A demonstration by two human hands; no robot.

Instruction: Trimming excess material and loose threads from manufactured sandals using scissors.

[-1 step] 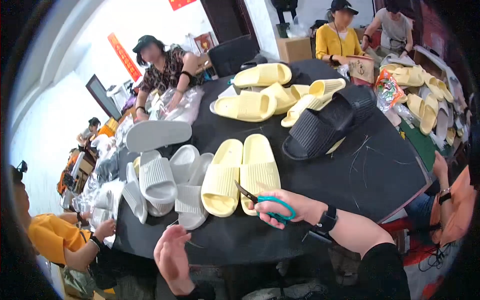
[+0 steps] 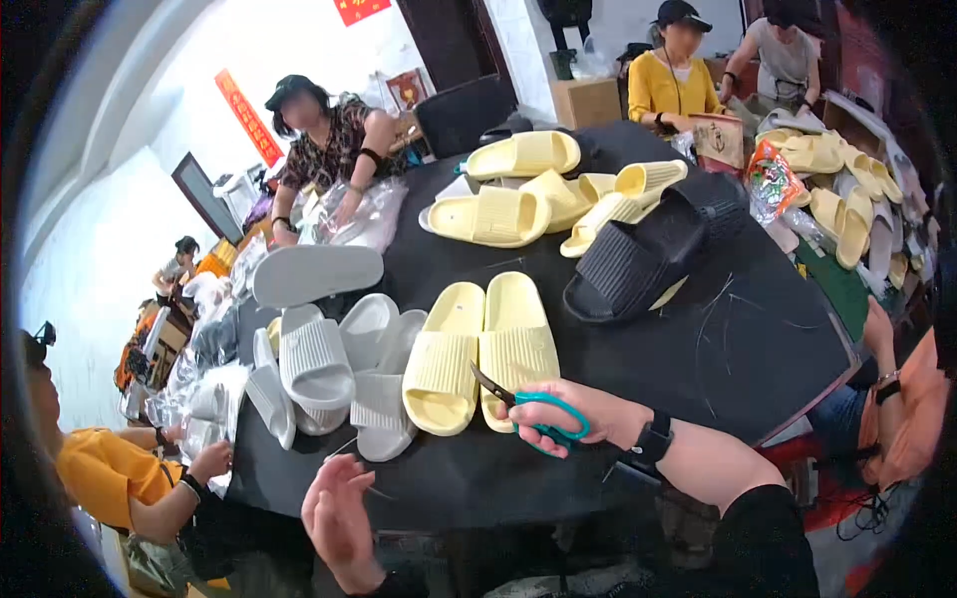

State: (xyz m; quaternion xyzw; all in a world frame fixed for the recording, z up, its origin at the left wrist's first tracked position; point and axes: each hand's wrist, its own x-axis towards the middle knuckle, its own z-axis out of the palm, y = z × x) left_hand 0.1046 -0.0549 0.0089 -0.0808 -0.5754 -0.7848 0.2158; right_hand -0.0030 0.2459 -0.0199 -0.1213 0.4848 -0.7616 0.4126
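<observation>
My right hand (image 2: 598,411) is closed around scissors with teal handles (image 2: 570,407). Their dark blades point up and left, over the front of the right yellow slipper (image 2: 518,339). Beside it lies its matching left yellow slipper (image 2: 445,361), both with ribbed straps. Near the table's front edge, my left hand (image 2: 339,523) is raised with its fingers curled. A thin strand (image 2: 382,493) pokes out by the fingertips and seems pinched there. Grey slippers (image 2: 317,361) lie just beyond my left hand, one resting sole-up (image 2: 319,275) at the back of that group.
Black slippers (image 2: 618,269) and several yellow slippers (image 2: 493,214) lie farther back on the black table (image 2: 638,478). Thin trimmings (image 2: 713,319) are scattered at right. A slipper heap (image 2: 847,199) stands far right. Co-workers sit around, one handling clear plastic bags (image 2: 364,214).
My left hand has shifted slightly down and left, its fingers turned a little. The right hand with the scissors stays over the right yellow slipper.
</observation>
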